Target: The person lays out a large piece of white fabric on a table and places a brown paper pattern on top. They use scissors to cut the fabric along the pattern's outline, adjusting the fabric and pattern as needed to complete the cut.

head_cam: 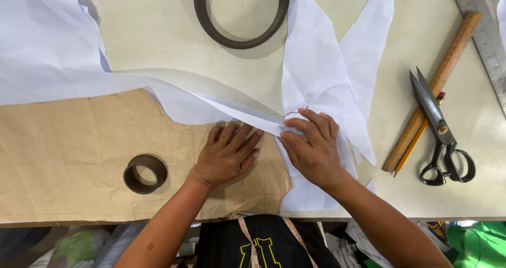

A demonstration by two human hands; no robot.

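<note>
My left hand (227, 154) lies flat, fingers spread, on a brown paper pattern (68, 152) near its right edge. My right hand (312, 147) presses its fingertips onto white fabric (316, 73) where a narrow folded strip (237, 112) of that fabric meets the pattern's corner. The fabric runs from the upper left across the pattern's top edge and spreads in pointed pieces to the right of my hands. Neither hand grips anything.
A small dark metal ring (145, 173) weighs the pattern down at left. A large dark ring (241, 15) sits at the top. Black scissors (440, 131), a wooden ruler (433, 89), a pencil (418, 135) and a metal ruler (485, 36) lie at right. The table's front edge (421, 218) is near me.
</note>
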